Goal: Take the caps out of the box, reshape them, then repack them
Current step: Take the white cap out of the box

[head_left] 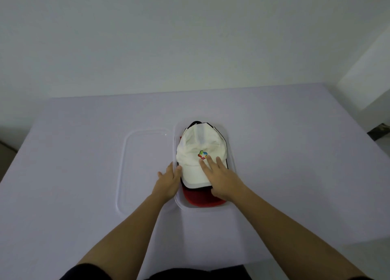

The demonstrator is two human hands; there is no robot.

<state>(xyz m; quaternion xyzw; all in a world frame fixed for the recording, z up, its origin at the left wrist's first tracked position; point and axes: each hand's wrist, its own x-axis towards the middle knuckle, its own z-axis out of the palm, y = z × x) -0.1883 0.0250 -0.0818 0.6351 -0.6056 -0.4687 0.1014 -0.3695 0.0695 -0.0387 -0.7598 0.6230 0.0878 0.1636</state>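
A clear plastic box (231, 153) stands in the middle of the table and holds a stack of caps. On top lies a white cap (194, 150) with a small coloured logo. A black cap edge shows beneath it, and a red brim (198, 198) pokes out at the near end. My right hand (221, 178) lies flat on the white cap's brim, fingers spread beside the logo. My left hand (168, 180) rests against the box's left wall, its thumb touching the cap's left edge.
The clear lid (126, 174) lies flat on the table just left of the box. The table (295, 153) is covered in pale lilac cloth. A white wall rises behind, and a dark object (379, 131) sits on the floor at the far right.
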